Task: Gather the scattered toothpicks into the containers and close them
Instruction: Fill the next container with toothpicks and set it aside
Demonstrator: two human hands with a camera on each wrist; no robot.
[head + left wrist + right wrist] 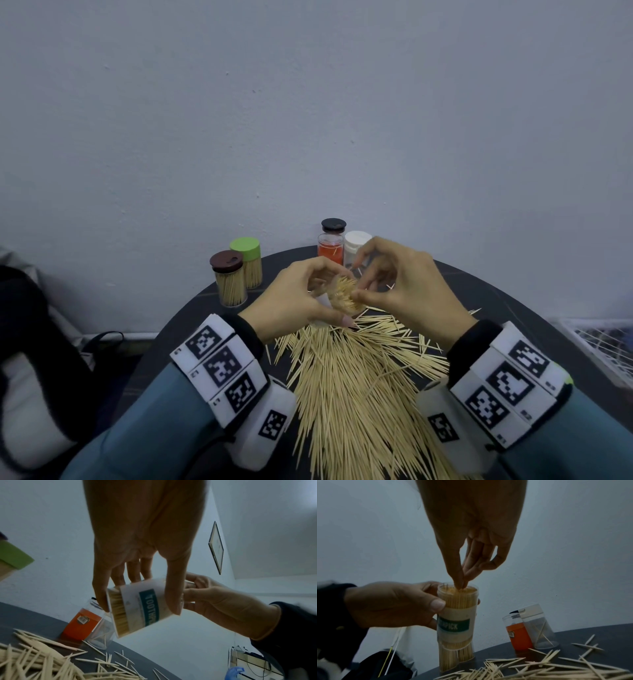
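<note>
here, above the dark table [191, 329], the left hand [294, 294] grips a nearly full labelled container [456, 615] while right hand [407, 277] fingertips [461, 584], pinched together, tuck toothpicks in w/ a big loose pile [356, 377] left; next, prob. another pinch from it.

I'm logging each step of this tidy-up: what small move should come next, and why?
Probably press the raised toothpicks down level. The left hand grips the clear labelled toothpick jar, packed nearly full, and the right hand's fingertips pinch at its open mouth, where a few tips stick up.
</note>
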